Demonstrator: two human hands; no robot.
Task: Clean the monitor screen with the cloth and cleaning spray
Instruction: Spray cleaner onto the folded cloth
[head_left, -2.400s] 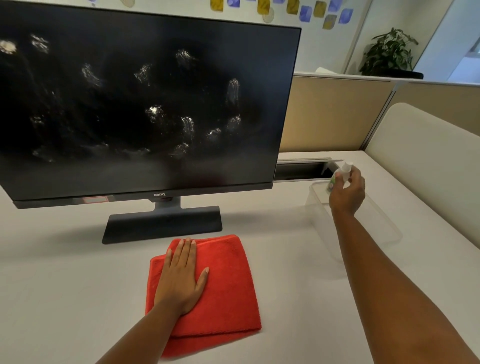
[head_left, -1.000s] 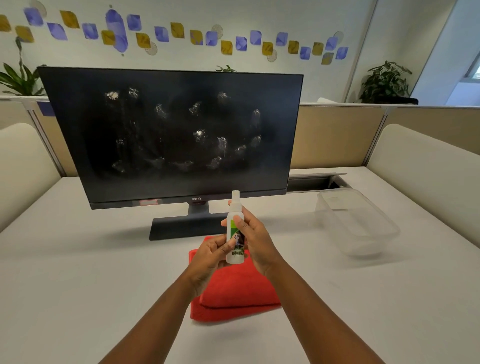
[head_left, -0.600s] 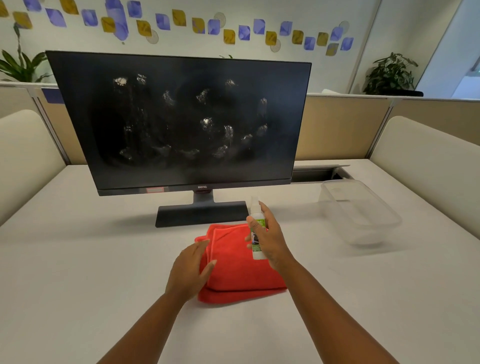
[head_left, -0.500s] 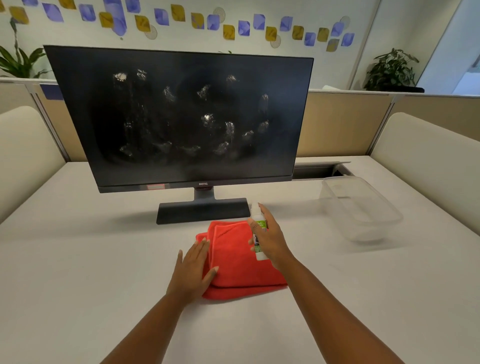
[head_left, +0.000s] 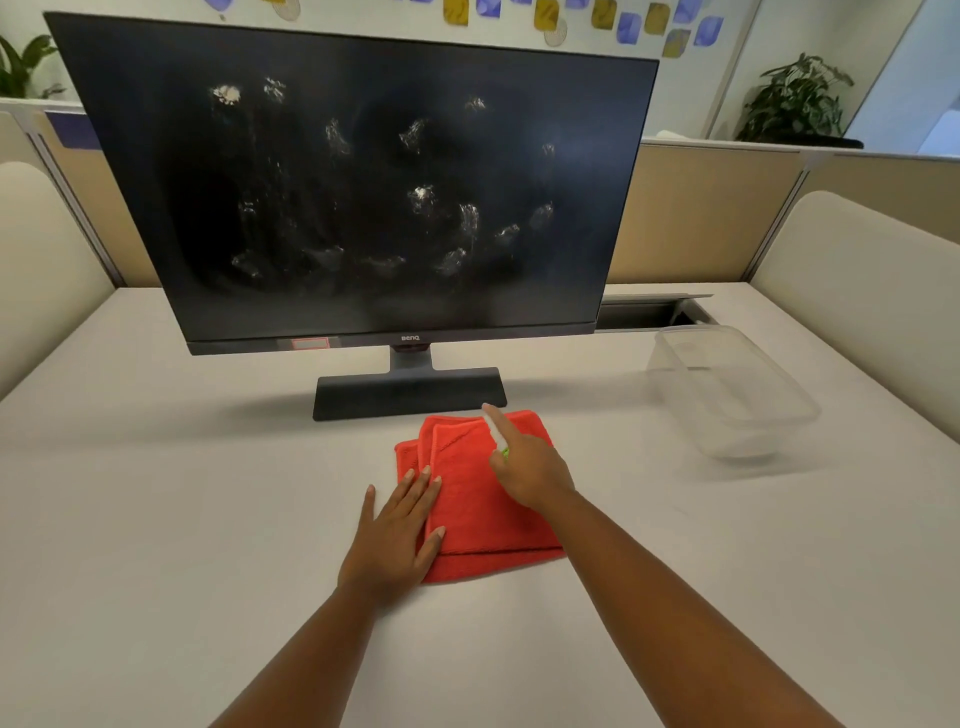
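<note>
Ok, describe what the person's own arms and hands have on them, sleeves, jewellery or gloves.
Both forearms are bare to the frame's bottom edge: no sleeves show. The left hand and right hand wear no gloves, and no rings, watch or bracelets are visible. Fingernails look short and unpainted.

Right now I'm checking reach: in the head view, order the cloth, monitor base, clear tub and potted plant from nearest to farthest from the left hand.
1. Cloth, under the left hand
2. Monitor base, just behind
3. Clear tub, far right
4. Potted plant, back right

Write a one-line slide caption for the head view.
Left hand flat on the red cloth, right hand tilting the spray bottle over it, before the smudged monitor.
</note>
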